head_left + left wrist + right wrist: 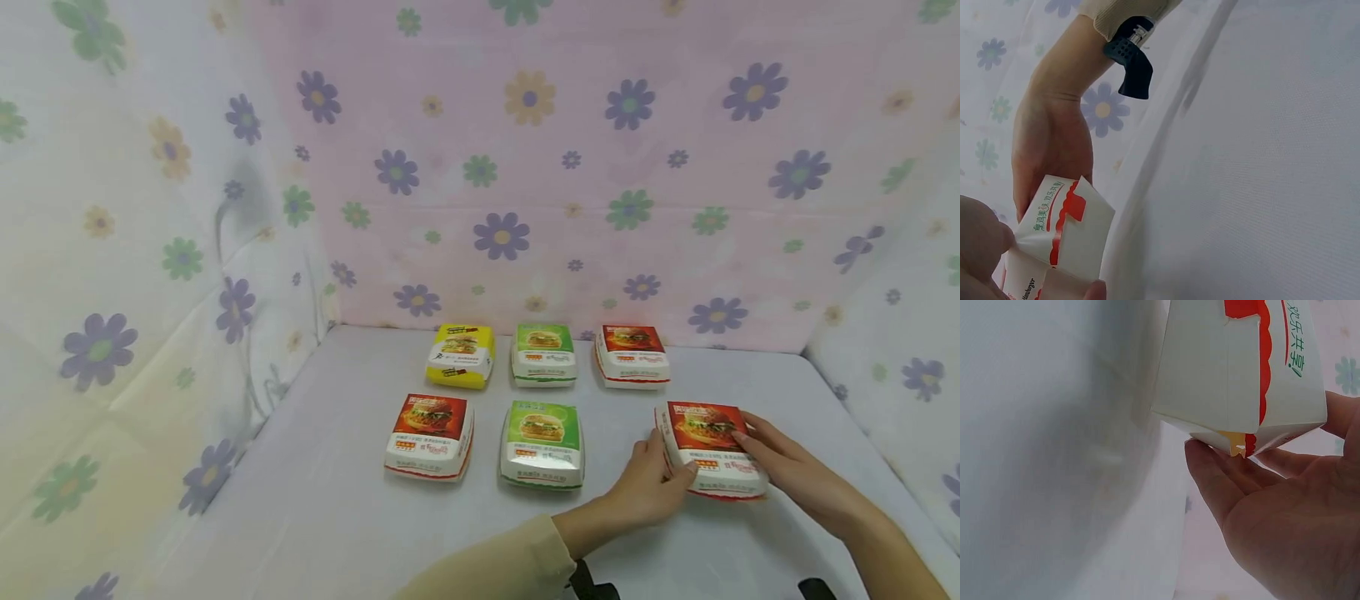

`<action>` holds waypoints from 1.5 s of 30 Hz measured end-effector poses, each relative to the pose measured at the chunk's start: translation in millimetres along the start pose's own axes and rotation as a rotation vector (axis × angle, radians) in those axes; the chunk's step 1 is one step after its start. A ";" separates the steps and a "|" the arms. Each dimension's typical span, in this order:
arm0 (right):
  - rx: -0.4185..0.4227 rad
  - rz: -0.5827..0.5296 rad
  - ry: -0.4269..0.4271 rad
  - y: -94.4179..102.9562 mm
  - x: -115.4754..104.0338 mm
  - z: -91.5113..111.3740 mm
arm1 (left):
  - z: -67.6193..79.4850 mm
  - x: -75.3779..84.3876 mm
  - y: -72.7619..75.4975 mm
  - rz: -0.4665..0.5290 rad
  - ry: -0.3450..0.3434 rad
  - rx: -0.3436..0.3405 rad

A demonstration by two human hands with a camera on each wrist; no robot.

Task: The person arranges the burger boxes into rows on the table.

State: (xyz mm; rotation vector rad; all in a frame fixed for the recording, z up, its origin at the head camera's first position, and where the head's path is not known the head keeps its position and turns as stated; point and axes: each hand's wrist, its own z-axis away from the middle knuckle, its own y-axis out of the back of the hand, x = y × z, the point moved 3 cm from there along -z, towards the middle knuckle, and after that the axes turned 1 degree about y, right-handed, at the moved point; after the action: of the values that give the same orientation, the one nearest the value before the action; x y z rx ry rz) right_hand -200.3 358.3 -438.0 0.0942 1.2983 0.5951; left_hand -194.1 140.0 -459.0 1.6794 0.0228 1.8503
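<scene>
Both hands hold a white burger box (712, 450) with a red top panel, at the right of the table. My left hand (651, 487) grips its left side, thumb on the near corner. On the opposite side, my right hand (787, 467) has its fingers over the right edge. The right wrist view shows the box's underside (1207, 369) facing the table at a tilt, with the right hand's fingers (1213, 478) around one end. In the left wrist view, the box's side (1044, 212) bears a red scalloped band, and the right hand reaches in from above.
Left of the hands stand a green-topped box (542, 446) and another red-topped box (429, 437). Behind them is a row with a yellow box (461, 357), a green-topped box (543, 356) and a red-topped box (632, 357). Flowered cloth walls (562, 200) enclose the white table (315, 500).
</scene>
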 end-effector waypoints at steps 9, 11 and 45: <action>-0.031 0.013 -0.049 -16.3 -7.3 -13.4 | 9.8 -13.5 7.9 0.061 0.032 0.046; -0.034 0.014 -0.066 -19.7 -7.9 -16.5 | 11.0 -16.5 8.6 0.070 0.030 0.066; -0.037 0.059 -0.072 -36.9 -15.4 -37.0 | 19.0 -18.8 18.6 0.132 0.112 0.134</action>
State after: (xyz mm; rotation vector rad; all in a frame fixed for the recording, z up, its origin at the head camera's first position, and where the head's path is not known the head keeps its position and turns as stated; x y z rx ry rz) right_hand -223.3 310.3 -449.6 0.1230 1.2173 0.6598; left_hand -185.3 109.1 -464.4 1.6998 0.0858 2.0812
